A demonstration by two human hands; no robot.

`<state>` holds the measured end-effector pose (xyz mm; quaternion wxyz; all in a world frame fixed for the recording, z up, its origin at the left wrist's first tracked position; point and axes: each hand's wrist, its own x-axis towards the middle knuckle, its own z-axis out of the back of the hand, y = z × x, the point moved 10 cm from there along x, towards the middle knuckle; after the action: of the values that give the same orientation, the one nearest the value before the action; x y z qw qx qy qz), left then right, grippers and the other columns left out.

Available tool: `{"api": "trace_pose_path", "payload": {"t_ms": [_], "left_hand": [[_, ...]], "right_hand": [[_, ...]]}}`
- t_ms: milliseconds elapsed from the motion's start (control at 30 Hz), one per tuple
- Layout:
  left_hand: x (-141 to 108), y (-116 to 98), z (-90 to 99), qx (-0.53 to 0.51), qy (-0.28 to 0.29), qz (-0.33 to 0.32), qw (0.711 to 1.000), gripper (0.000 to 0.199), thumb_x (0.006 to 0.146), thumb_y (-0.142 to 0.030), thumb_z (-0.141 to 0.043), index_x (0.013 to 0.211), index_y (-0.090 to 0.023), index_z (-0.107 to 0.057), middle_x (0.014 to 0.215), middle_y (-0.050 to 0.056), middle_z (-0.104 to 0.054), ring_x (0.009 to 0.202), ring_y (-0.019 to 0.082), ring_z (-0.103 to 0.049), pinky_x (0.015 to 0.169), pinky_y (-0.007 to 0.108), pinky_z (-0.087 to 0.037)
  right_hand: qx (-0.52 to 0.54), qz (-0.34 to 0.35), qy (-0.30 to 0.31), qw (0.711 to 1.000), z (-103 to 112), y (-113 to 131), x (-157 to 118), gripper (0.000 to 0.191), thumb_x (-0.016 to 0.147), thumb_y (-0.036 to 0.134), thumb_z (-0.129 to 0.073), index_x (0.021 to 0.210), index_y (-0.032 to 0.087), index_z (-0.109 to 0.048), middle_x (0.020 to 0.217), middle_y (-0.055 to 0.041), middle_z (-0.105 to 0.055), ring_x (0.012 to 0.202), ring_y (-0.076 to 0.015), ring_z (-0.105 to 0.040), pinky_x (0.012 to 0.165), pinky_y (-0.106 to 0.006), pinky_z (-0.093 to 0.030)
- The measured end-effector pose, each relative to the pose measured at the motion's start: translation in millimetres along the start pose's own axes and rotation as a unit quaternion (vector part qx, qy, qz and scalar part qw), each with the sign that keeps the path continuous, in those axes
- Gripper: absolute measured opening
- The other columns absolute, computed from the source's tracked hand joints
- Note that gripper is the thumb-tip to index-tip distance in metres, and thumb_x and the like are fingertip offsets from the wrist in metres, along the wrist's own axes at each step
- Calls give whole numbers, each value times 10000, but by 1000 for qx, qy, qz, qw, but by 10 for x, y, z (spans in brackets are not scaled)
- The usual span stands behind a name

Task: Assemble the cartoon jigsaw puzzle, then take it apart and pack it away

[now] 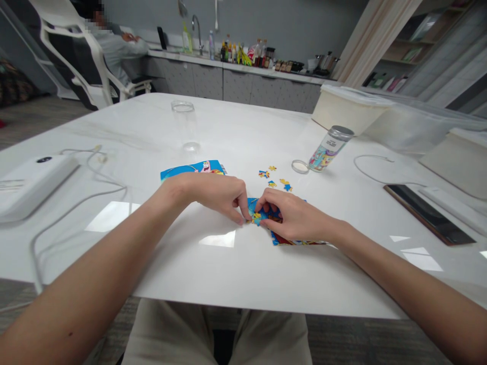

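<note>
A partly joined jigsaw puzzle section [279, 238], blue and dark red, lies flat under my right hand [291, 213]. The right thumb and index finger are closed on a small blue and yellow puzzle piece [256, 217] at the section's left edge. My left hand [224, 195] meets the same spot from the left, thumb and index fingertip pinched at that piece's lower left corner. Behind my left wrist lies another joined section [213, 166], blue with a pink figure, partly hidden. Several loose pieces [264, 174] are scattered just beyond my hands.
A printed canister [330, 148] with a silver lid stands at right beside a clear ring [300, 167]. Further back is a transparent jar [185, 126]. A phone [428, 213], a white power strip [36, 185] with cable, and storage boxes [348, 109] flank the table. A person sits at back left.
</note>
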<state>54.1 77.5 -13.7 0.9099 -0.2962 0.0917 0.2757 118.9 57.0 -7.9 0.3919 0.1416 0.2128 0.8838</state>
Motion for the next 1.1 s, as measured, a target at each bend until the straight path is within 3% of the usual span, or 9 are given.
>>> {"api": "trace_pose_path", "payload": {"t_ms": [333, 500, 667, 867, 1100], "left_hand": [[-11, -33, -9, 32, 14, -8, 999, 243, 786, -335, -660, 1001, -302, -768, 559, -67, -468, 503, 70, -340, 506, 213, -253], [-11, -63, 6, 31, 6, -22, 999, 219, 783, -317, -672, 974, -294, -776, 547, -64, -439, 492, 65, -328, 491, 210, -234], [-15, -67, 3, 26, 11, -18, 999, 206, 781, -308, -675, 958, -293, -780, 545, -62, -439, 490, 65, -334, 492, 207, -237], [-7, -68, -8, 23, 9, -33, 999, 213, 788, -306, -665, 970, -296, -776, 556, -65, -479, 500, 63, -342, 514, 205, -251], [-12, -76, -13, 22, 12, -35, 999, 213, 776, -272, -667, 957, -289, -779, 547, -72, -490, 498, 64, -336, 517, 210, -246]], "right_hand": [[65, -5, 29, 997, -56, -18, 9, 49, 770, 156, -599, 787, 189, -567, 796, -14, -572, 714, -138, -503, 673, -282, -406], [52, 6, 21, 998, -39, 20, 0, 76, 777, 185, -632, 833, 192, -582, 823, -14, -568, 723, -137, -506, 661, -274, -407], [31, 17, 16, 999, -43, 105, -20, 89, 815, 271, -639, 851, 193, -617, 867, -32, -566, 780, -153, -537, 697, -289, -422], [37, 32, 25, 999, -65, 143, -25, 60, 772, 139, -613, 760, 186, -576, 817, -12, -563, 731, -130, -523, 659, -270, -415], [2, 36, 4, 999, 3, 172, -35, 71, 798, 207, -626, 862, 181, -615, 868, -41, -559, 780, -163, -535, 697, -299, -428]]}}
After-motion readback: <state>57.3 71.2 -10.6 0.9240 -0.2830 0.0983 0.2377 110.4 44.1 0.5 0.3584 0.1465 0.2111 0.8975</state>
